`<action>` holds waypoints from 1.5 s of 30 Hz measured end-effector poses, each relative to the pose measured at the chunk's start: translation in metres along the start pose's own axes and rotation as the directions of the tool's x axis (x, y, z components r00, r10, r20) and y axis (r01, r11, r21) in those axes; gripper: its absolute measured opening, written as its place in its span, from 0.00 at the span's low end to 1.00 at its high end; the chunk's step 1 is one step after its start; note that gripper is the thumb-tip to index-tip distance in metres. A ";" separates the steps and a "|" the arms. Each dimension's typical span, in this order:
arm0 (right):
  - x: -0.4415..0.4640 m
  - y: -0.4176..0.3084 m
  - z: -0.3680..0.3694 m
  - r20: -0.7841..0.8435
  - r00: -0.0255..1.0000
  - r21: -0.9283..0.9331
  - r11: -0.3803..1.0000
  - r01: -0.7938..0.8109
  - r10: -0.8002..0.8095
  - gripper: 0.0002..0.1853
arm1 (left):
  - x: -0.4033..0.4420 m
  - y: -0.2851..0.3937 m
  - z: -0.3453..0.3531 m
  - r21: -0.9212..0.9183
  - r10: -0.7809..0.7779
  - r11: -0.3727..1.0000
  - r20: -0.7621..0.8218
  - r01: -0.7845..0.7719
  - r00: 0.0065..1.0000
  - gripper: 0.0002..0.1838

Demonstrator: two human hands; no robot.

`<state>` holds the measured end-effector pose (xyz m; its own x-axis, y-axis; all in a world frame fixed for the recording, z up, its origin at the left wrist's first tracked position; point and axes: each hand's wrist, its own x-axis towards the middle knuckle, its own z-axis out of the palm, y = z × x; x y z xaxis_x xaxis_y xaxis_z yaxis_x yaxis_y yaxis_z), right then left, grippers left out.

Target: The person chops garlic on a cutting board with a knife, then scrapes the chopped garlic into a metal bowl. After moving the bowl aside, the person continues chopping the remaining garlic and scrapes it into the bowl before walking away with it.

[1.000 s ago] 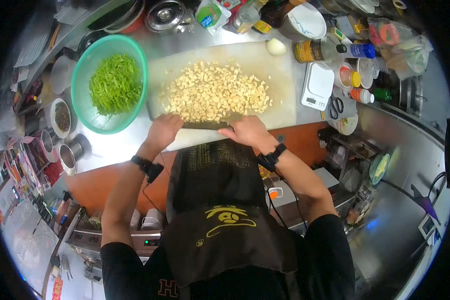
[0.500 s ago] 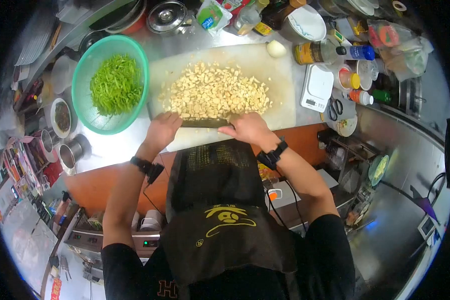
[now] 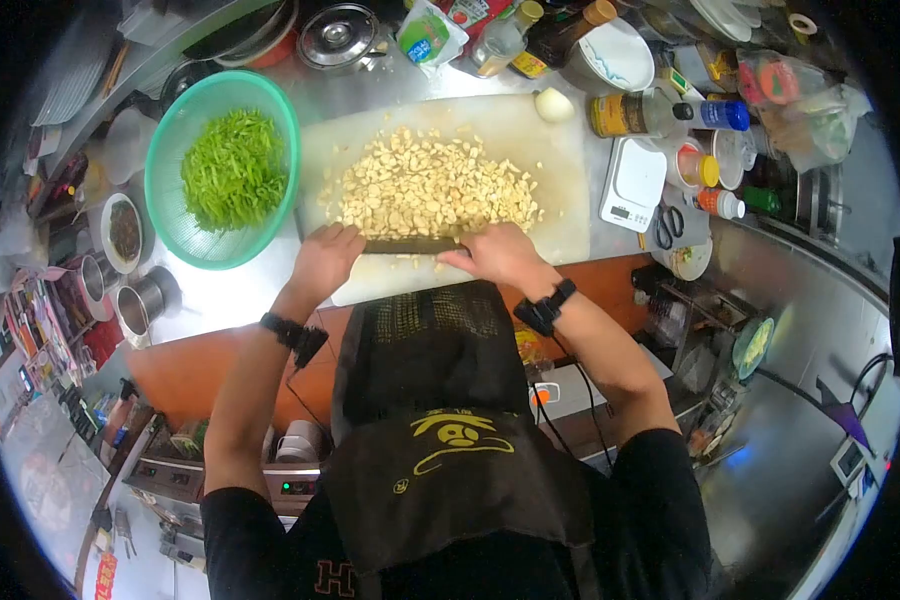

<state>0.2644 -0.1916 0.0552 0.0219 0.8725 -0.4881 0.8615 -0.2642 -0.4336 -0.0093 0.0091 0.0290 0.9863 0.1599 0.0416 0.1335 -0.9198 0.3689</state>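
Your blade (image 3: 410,245) has edged towards 12 o'clock, its ends gripped by your left hand (image 3: 326,262) and right hand (image 3: 502,254), against the chopped pieces (image 3: 435,185) on the board (image 3: 567,215); the onion (image 3: 553,106) at 2 o'clock looks uncut

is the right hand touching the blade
Touching: the head view shows the right hand with fingers and thumb against the right end of the blade.

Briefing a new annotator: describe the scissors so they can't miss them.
Start at the large pale cutting board. Picture-right of it sits a flat white digital scale. Off its bottom-right corner lie the black-handled scissors, the only thing there with two finger loops.
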 end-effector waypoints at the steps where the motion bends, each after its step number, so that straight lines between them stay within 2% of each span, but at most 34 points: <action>1: -0.005 -0.006 -0.013 0.016 1.000 -0.004 1.000 -0.004 0.004 0.39 | -0.001 0.004 -0.007 -0.002 -0.002 1.000 -0.031 0.002 1.000 0.05; 5: 0.004 0.003 0.003 0.044 0.999 -0.016 1.000 0.009 -0.009 0.39 | -0.006 -0.002 0.011 0.010 -0.028 1.000 0.044 0.027 0.999 0.04; 6: 0.010 0.004 0.007 0.019 0.999 -0.032 0.999 0.031 -0.030 0.40 | -0.002 -0.003 0.013 0.016 -0.032 0.999 0.040 0.032 0.999 0.05; 9: 0.013 0.010 0.012 0.094 0.996 -0.042 0.999 0.011 -0.007 0.41 | -0.005 -0.004 0.014 -0.038 -0.015 0.999 -0.001 0.015 1.000 0.04; 12: 0.007 0.000 -0.002 0.043 0.999 -0.057 0.998 0.019 -0.016 0.41 | -0.005 -0.002 0.009 -0.008 -0.014 1.000 -0.031 0.014 0.999 0.05; 16: 0.004 -0.001 -0.019 0.128 0.992 -0.056 0.998 -0.001 0.009 0.42 | -0.003 0.004 0.001 -0.008 -0.031 0.999 -0.031 0.031 0.999 0.06; 19: 0.017 0.010 -0.004 0.015 0.998 -0.012 0.998 0.058 -0.057 0.41 | 0.001 -0.003 0.014 -0.003 -0.026 1.000 -0.040 0.026 0.999 0.05; 22: 0.017 0.012 0.005 0.052 0.997 -0.040 0.998 0.055 -0.053 0.40 | 0.000 -0.007 0.015 0.031 -0.033 0.999 0.028 0.032 0.999 0.04; 26: 0.005 0.001 -0.017 -0.020 0.998 -0.038 0.998 0.051 -0.052 0.40 | 0.003 0.000 -0.002 0.010 -0.029 1.000 -0.022 0.029 0.999 0.05; 29: -0.008 -0.009 -0.029 0.114 0.993 -0.039 0.999 0.028 -0.023 0.40 | -0.004 0.012 -0.013 0.005 -0.042 0.999 0.037 0.041 0.998 0.05; 32: -0.008 0.004 0.010 0.022 0.999 0.009 0.999 0.037 -0.037 0.39 | -0.010 0.012 0.005 -0.010 -0.034 0.999 0.052 0.034 0.998 0.05; 36: -0.002 0.006 0.023 -0.051 0.998 0.010 1.000 0.029 -0.029 0.39 | -0.010 0.007 0.016 -0.010 -0.022 1.000 0.051 0.023 0.998 0.04; 42: -0.012 -0.001 0.000 0.006 1.000 0.023 1.000 -0.006 0.006 0.38 | 0.000 0.009 -0.008 -0.025 -0.020 0.999 0.040 0.021 0.999 0.05; 45: -0.021 -0.004 0.012 -0.073 0.997 0.062 0.998 0.020 -0.016 0.39 | -0.009 0.017 -0.007 -0.040 -0.018 0.999 0.049 0.020 0.999 0.05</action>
<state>0.2546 -0.2136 0.0575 0.0454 0.9042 -0.4246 0.8287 -0.2714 -0.4895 -0.0164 -0.0050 0.0417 0.9873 0.1585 -0.0106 0.1491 -0.9015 0.4063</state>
